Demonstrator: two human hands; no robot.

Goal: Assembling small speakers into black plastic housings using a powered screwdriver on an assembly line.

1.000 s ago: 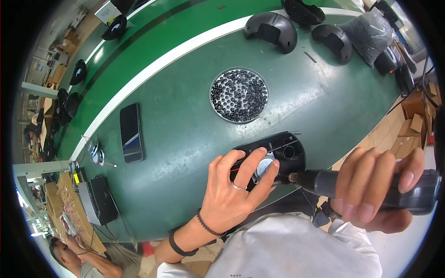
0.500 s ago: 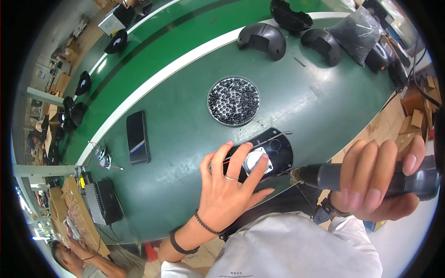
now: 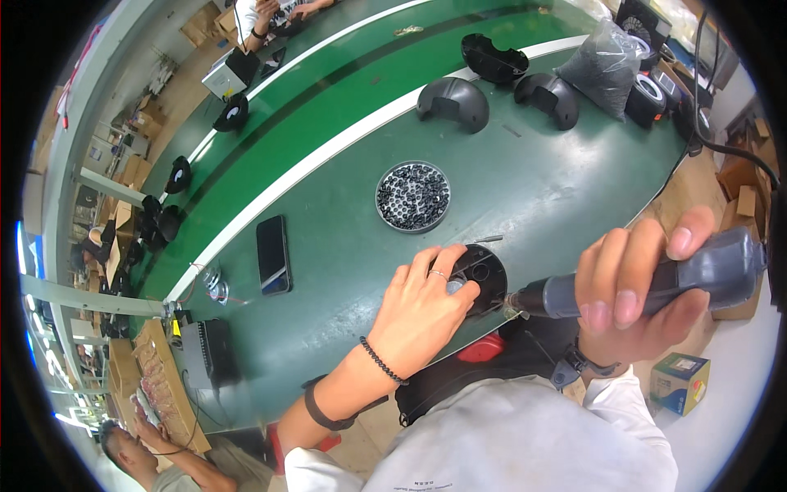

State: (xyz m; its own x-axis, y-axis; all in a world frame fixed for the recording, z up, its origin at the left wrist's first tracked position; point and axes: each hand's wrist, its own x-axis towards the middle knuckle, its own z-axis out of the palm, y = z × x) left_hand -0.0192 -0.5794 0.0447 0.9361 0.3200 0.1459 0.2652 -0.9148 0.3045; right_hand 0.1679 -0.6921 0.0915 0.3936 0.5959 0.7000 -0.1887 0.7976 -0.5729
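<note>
Near the front edge of the bench sits a round black plastic housing. My left hand grips its left side, fingers bent over it and mostly covering the pale speaker part inside. From the right, my right hand is wrapped round a dark electric screwdriver held nearly level. Its tip points left at the housing's lower right edge; whether it touches a screw cannot be made out. Beyond the housing stands a round dish of small black screw-like pieces.
A phone lies left of the dish. Curved black shells and a bag of dark pieces stand at the far right. A loose speaker with wires lies at left, near a black box. Co-workers sit at lower left and far side.
My left fingers have drawn together over the speaker, hiding more of it. The whole view has tilted, bringing a person across the belt into sight. The screwdriver stays beside the housing.
</note>
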